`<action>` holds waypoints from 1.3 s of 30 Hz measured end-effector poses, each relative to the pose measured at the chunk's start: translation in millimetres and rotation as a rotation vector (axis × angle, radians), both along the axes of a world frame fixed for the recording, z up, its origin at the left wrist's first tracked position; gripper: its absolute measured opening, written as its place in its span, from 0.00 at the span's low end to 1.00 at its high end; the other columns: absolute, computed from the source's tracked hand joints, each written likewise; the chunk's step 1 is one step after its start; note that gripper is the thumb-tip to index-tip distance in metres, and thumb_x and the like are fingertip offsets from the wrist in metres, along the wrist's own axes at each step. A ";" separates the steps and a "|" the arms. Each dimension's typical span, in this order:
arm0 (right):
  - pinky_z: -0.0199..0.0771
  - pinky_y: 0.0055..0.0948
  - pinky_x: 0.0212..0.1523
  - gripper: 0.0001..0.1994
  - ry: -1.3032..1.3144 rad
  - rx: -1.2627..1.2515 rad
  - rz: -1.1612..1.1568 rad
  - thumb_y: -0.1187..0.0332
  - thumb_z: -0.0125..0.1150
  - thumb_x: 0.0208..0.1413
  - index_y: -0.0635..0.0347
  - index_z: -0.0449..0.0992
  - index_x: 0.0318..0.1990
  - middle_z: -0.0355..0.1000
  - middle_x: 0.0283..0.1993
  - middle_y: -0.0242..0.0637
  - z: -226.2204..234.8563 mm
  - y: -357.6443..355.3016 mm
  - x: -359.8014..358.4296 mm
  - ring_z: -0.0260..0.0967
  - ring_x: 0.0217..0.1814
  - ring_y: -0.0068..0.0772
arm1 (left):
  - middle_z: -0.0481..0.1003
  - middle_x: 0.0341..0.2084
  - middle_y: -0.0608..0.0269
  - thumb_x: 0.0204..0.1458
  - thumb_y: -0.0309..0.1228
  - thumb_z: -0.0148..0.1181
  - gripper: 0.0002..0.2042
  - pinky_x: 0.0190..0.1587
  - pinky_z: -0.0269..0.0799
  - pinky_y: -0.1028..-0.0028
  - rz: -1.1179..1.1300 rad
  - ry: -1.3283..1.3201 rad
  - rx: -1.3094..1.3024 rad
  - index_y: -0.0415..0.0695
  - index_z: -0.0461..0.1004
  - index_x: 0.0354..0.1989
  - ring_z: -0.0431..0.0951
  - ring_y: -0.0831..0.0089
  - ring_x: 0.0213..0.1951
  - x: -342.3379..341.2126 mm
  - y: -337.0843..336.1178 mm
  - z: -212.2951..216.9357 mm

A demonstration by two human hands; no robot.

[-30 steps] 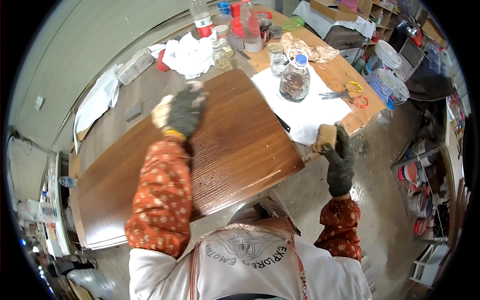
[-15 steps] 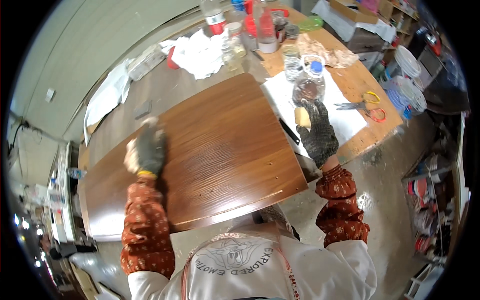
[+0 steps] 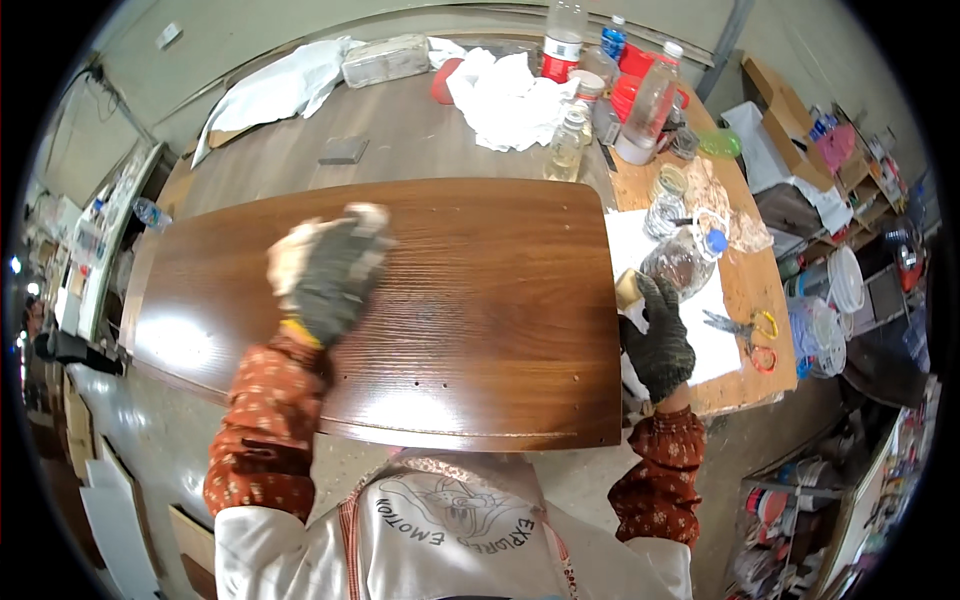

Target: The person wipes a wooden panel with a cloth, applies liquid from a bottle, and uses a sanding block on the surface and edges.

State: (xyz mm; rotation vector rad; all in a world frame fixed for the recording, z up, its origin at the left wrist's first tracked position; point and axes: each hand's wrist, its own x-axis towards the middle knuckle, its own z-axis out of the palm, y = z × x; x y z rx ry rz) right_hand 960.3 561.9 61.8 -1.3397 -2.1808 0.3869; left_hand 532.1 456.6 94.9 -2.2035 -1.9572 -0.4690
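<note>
A glossy dark brown wooden panel point(image 3: 480, 300) lies across the table in front of me. My left hand point(image 3: 342, 278), in a dark glove, is closed on a cream rag point(image 3: 290, 258) and presses it against the panel left of its middle; motion blurs the fingers. Beyond the panel's right end, my gloved right hand point(image 3: 660, 345) pinches a small tan block point(image 3: 628, 288), perhaps a sponge. Just past those fingers, a clear plastic jug with a blue cap point(image 3: 680, 262) leans over white paper point(image 3: 715, 365).
Scissors point(image 3: 745, 328) with yellow and red handles lie right of the paper. A glass jar point(image 3: 665, 205), bottles point(image 3: 650, 105) and crumpled white cloth point(image 3: 505, 100) stand toward the back. A flat grey block point(image 3: 343, 150) lies beyond the panel. Shelving point(image 3: 800, 500) is at lower right.
My view has turned, so the panel appears more level. My left hand has moved the rag rightward and in from the panel's far edge. My right hand keeps its pinch on the tan block.
</note>
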 end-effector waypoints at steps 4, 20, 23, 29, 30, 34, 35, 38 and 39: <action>0.69 0.41 0.56 0.31 0.056 0.149 0.103 0.66 0.63 0.51 0.58 0.61 0.64 0.64 0.60 0.53 30.8 38.8 -22.4 0.64 0.61 0.52 | 0.71 0.56 0.54 0.60 0.36 0.52 0.17 0.59 0.63 0.61 0.640 0.111 0.179 0.47 0.73 0.55 0.70 0.57 0.56 -81.7 -86.2 7.3; 0.69 0.37 0.55 0.25 0.109 -0.033 0.210 0.58 0.63 0.54 0.62 0.69 0.57 0.70 0.55 0.46 -93.4 404.5 -117.8 0.69 0.55 0.43 | 0.65 0.60 0.49 0.57 0.38 0.53 0.19 0.62 0.55 0.51 0.749 -0.045 0.150 0.46 0.70 0.56 0.64 0.49 0.59 -93.4 -108.2 5.3; 0.71 0.33 0.48 0.20 0.237 0.042 0.207 0.66 0.63 0.55 0.63 0.70 0.54 0.72 0.49 0.40 -42.0 353.0 -175.4 0.70 0.48 0.35 | 0.64 0.60 0.49 0.57 0.38 0.53 0.20 0.62 0.55 0.49 0.792 -0.035 0.122 0.45 0.68 0.57 0.63 0.49 0.60 -88.8 -122.6 3.0; 0.74 0.27 0.44 0.17 0.686 -0.058 0.447 0.73 0.63 0.55 0.65 0.73 0.52 0.74 0.44 0.34 115.8 209.9 -238.0 0.71 0.42 0.27 | 0.70 0.49 0.52 0.56 0.36 0.53 0.23 0.54 0.66 0.61 0.513 -0.689 0.247 0.40 0.62 0.59 0.71 0.56 0.51 -102.9 -109.7 -21.0; 0.73 0.29 0.46 0.19 0.755 -0.110 0.550 0.74 0.62 0.55 0.66 0.71 0.54 0.73 0.48 0.34 139.3 149.5 -257.0 0.70 0.45 0.27 | 0.71 0.46 0.52 0.56 0.36 0.53 0.23 0.51 0.67 0.60 0.408 -0.845 0.232 0.39 0.62 0.57 0.72 0.56 0.48 -102.0 -108.8 -16.3; 0.74 0.27 0.49 0.25 0.459 0.055 0.587 0.77 0.63 0.53 0.65 0.65 0.59 0.72 0.48 0.35 116.2 67.8 -297.3 0.70 0.46 0.26 | 0.72 0.36 0.52 0.55 0.37 0.51 0.20 0.42 0.69 0.59 0.207 -0.228 0.441 0.34 0.65 0.50 0.74 0.53 0.38 -110.8 -101.4 -24.8; 0.74 0.27 0.49 0.26 0.369 0.029 0.636 0.77 0.65 0.51 0.64 0.65 0.59 0.73 0.47 0.36 112.8 40.1 -312.1 0.70 0.46 0.27 | 0.72 0.37 0.50 0.55 0.37 0.51 0.20 0.42 0.69 0.59 0.165 -0.293 0.320 0.33 0.65 0.50 0.74 0.53 0.39 -121.1 -103.8 -31.4; 0.68 0.32 0.55 0.34 0.429 -0.209 0.692 0.70 0.72 0.45 0.64 0.63 0.60 0.69 0.51 0.39 86.6 -16.6 -354.0 0.67 0.52 0.32 | 0.72 0.46 0.51 0.53 0.33 0.56 0.22 0.49 0.69 0.59 0.144 -0.142 0.342 0.38 0.65 0.56 0.74 0.54 0.45 -178.0 -140.1 -12.7; 0.67 0.33 0.56 0.35 0.485 -0.363 0.705 0.70 0.72 0.45 0.64 0.61 0.61 0.68 0.52 0.39 86.1 -41.8 -366.6 0.67 0.52 0.34 | 0.73 0.41 0.50 0.53 0.32 0.54 0.19 0.45 0.70 0.59 0.218 -0.078 0.322 0.36 0.66 0.51 0.75 0.55 0.42 -212.0 -158.6 -5.2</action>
